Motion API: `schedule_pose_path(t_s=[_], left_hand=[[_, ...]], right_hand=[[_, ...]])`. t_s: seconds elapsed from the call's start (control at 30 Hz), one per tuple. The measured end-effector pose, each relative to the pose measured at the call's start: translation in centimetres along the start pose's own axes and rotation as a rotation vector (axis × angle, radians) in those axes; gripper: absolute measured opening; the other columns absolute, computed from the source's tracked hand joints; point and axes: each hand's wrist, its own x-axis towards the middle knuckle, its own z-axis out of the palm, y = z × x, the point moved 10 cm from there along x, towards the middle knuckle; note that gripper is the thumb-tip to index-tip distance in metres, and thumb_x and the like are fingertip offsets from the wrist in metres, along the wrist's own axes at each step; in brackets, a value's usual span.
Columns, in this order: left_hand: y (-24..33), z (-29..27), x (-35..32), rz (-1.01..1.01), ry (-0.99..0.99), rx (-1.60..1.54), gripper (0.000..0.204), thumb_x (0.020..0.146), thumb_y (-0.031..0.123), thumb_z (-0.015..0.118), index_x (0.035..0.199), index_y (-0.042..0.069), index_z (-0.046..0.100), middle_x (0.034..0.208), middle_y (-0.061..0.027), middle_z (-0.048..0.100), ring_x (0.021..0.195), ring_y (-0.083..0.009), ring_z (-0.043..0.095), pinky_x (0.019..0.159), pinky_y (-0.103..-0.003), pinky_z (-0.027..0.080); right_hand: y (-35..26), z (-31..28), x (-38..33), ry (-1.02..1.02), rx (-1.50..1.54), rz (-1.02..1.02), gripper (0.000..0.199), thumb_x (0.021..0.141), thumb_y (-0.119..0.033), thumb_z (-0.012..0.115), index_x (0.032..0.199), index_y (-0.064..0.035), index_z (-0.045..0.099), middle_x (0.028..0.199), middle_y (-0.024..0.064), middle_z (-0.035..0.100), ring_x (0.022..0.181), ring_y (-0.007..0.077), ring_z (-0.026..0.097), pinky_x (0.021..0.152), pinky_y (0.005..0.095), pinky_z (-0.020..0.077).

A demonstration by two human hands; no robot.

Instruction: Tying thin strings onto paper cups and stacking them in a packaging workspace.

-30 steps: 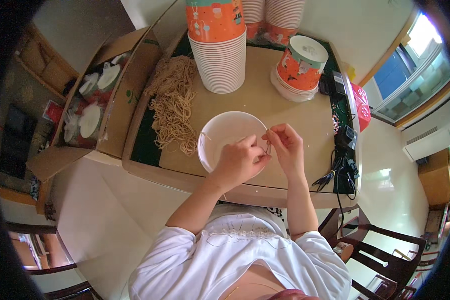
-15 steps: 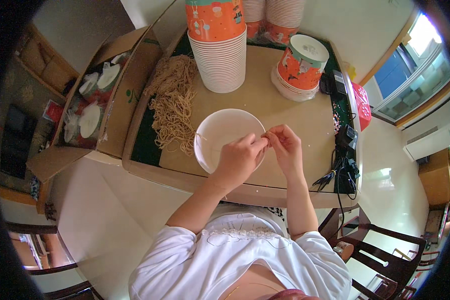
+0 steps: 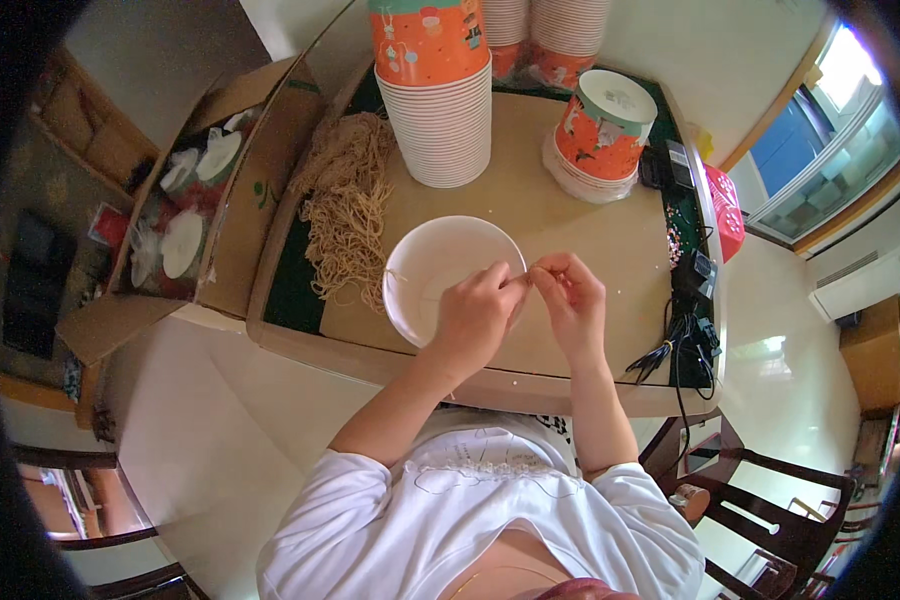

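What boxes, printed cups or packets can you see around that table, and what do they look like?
Cardboard box: left of the table, open, brown, holding white lids and small packets.
Tall cup stack: table's far side, white paper bowls topped by an orange printed one.
Short cup stack: far right, upside down, orange print, white base up.
Further stacks: behind, white and orange.
Red packet: right edge, details unclear.
No screens visible.

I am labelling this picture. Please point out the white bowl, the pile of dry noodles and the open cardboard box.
white bowl (image 3: 432, 268): head view, bare inside bottom of the bowl.
pile of dry noodles (image 3: 348, 205): head view, middle of the heap.
open cardboard box (image 3: 238, 215): head view, its right side wall.
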Motion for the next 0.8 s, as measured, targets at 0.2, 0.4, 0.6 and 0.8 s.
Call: schedule_pose_path(t_s=[0.2, 0.4, 0.6, 0.8], left_hand=[[0.0, -0.2, 0.0, -0.037, 0.039, -0.033, 0.010, 0.080, 0.011, 0.066, 0.088, 0.008, 0.062, 0.079, -0.0067, 0.054, 0.071, -0.0264, 0.060, 0.059, -0.038, 0.049], [-2.1, 1.9, -0.5, -0.173, -0.094, -0.420, 0.011, 0.084, 0.012, 0.064, 0.091, 0.005, 0.060, 0.082, -0.0040, 0.055, 0.067, -0.0172, 0.057, 0.056, -0.030, 0.045], [-4.2, 5.3, -1.9, -0.629, -0.352, -1.367, 0.012, 0.093, 0.012, 0.056, 0.092, 0.001, 0.062, 0.071, 0.0040, 0.056, 0.056, -0.0017, 0.046, 0.049, -0.018, 0.036], [-5.0, 4.8, -2.3, -0.675, -0.278, -1.347, 0.014, 0.092, 0.011, 0.055, 0.090, 0.001, 0.064, 0.072, 0.0028, 0.058, 0.053, -0.0018, 0.043, 0.046, -0.018, 0.032]], right_hand=[[1.0, 0.5, 0.2, -0.036, 0.132, 0.132, 0.003, 0.084, -0.002, 0.063, 0.086, -0.0005, 0.061, 0.082, 0.0023, 0.062, 0.075, 0.0086, 0.055, 0.069, 0.0230, 0.0450], [2.0, 0.4, -0.3, -0.002, 0.001, 0.113, 0.003, 0.083, -0.001, 0.063, 0.085, -0.0007, 0.061, 0.080, 0.0029, 0.061, 0.074, 0.0102, 0.055, 0.069, 0.0239, 0.0453], [-2.6, 0.3, -2.3, 0.119, -0.121, -0.183, 0.008, 0.080, 0.007, 0.063, 0.087, 0.0026, 0.061, 0.091, 0.0088, 0.060, 0.082, 0.0153, 0.057, 0.072, 0.0260, 0.0472], [-4.2, 0.8, -3.3, 0.205, -0.217, -0.281, 0.014, 0.075, 0.006, 0.069, 0.087, -0.0009, 0.067, 0.088, 0.0106, 0.064, 0.081, 0.0207, 0.061, 0.071, 0.0297, 0.0502]])
